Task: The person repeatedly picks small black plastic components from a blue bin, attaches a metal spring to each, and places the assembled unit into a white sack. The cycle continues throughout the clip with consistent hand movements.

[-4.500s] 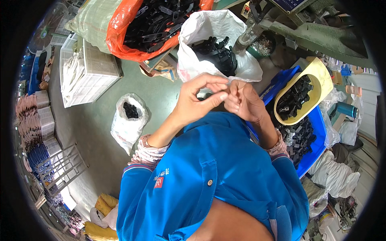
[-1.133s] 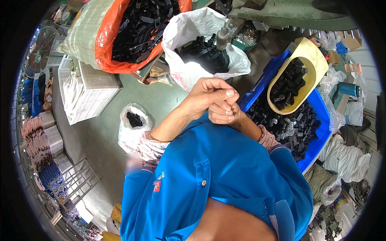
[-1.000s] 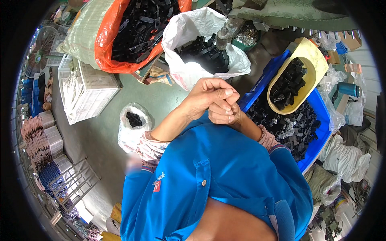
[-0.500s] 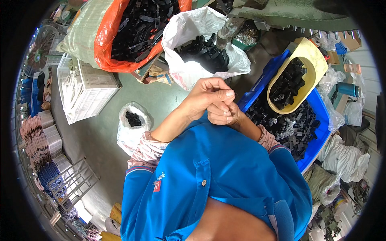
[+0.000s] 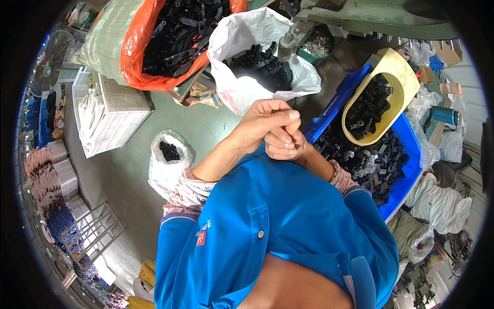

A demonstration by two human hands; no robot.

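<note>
Close before the blue shirt (image 5: pixel 288 226), the left hand (image 5: pixel 265 123) and right hand (image 5: pixel 284 147) are curled together, fingers pinched around something too small to make out. Just right of the hands, the blue bin (image 5: pixel 399 154) holds many loose black parts (image 5: pixel 360 159), so plenty seems unworked. Beyond the hands, the white bag (image 5: pixel 247 46) holds more.

Left hand (image 5: pixel 267 121) and right hand (image 5: pixel 285 144) pressed together with fingers curled, just above blue shirt (image 5: pixel 278 226); anything pinched between them too small to tell. Beyond them, white bag (image 5: pixel 242 46) and orange bag (image 5: pixel 136 51) filled with black parts. At right, yellow scoop (image 5: pixel 399 82) resting in blue bin (image 5: pixel 406 154).
</note>
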